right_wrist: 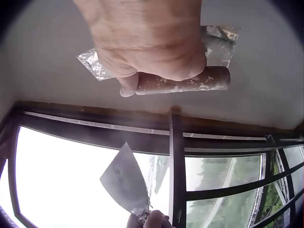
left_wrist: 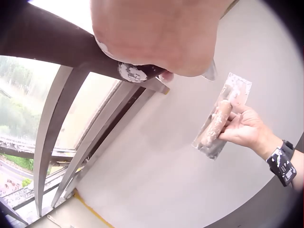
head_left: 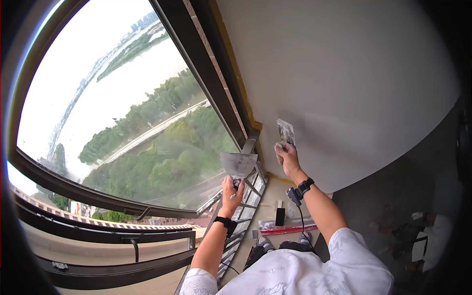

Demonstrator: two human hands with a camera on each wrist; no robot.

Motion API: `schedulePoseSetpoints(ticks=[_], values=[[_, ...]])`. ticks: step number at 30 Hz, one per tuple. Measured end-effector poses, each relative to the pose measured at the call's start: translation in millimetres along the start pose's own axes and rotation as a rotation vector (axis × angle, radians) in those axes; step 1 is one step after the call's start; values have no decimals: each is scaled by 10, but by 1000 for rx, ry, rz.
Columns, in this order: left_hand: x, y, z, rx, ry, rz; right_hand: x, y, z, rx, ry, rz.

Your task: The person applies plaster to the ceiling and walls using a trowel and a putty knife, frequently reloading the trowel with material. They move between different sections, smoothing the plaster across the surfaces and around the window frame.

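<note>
My left hand grips the dark, paste-smeared handle of a wide putty knife in front of the window frame. Its flared metal blade points up in the right wrist view. In my right hand is a rectangular plastering trowel, held by its round, paste-spotted handle. White paste marks the trowel's plate, which is beside the pale wall. The two tools are apart, the trowel higher and to the right in the head view. The left wrist view mostly hides the putty knife behind the hand.
A large dark-framed window stands at the left, with metal rails below. Yellow tape edges the wall. Near the feet lie a black phone-like object and a long red strip. Another person is at lower right.
</note>
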State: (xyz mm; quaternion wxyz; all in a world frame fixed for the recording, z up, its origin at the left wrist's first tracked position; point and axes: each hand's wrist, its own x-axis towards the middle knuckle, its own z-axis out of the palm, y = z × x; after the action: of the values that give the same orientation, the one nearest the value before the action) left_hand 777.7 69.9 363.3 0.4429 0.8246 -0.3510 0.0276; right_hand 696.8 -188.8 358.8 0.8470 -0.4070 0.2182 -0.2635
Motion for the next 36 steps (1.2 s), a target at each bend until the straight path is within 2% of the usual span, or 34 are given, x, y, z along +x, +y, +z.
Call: schedulePoseSetpoints(ticks=[4, 6, 8, 9, 16, 19, 21, 22, 24, 25, 28, 29, 31, 35, 36], values=[[16, -18, -36, -90, -41, -55, 425, 378, 47, -18, 14, 15], [-13, -80, -40, -9, -89, -96, 595, 486, 109, -9, 35, -4], [-23, -83, -50, -63, -122, -165, 764, 616, 92, -230, 35, -121], [-25, -82, -49, -76, -129, -179, 837, 652, 53, -205, -18, -119], [-5, -21, -70, -46, -143, -154, 1030, 556, 40, -321, -129, -145], [4, 8, -59, -29, -127, -108, 1087, 537, 35, -356, -191, -212], [6, 7, -48, -20, -117, -97, 1222, 603, -79, -373, -271, -113], [12, 25, -51, -36, -121, -102, 1263, 600, -92, -351, -273, -127], [-11, -9, -57, -51, -144, -163, 1219, 539, -96, -509, -277, -246], [-21, -22, -53, -70, -149, -192, 1147, 527, -49, -371, -221, -251], [-25, -72, -39, -7, -151, -125, 1166, 686, -84, -206, -158, -237], [-56, -106, -62, -31, -161, -217, 1183, 774, -68, -198, -154, -241], [-76, -167, -40, -61, -147, -220, 1205, 920, -1, 23, -47, -257], [-23, -43, -62, -73, -146, -203, 927, 598, 28, -92, 44, -276], [-26, -12, -69, -54, -151, -196, 827, 523, -48, 49, 52, -303]])
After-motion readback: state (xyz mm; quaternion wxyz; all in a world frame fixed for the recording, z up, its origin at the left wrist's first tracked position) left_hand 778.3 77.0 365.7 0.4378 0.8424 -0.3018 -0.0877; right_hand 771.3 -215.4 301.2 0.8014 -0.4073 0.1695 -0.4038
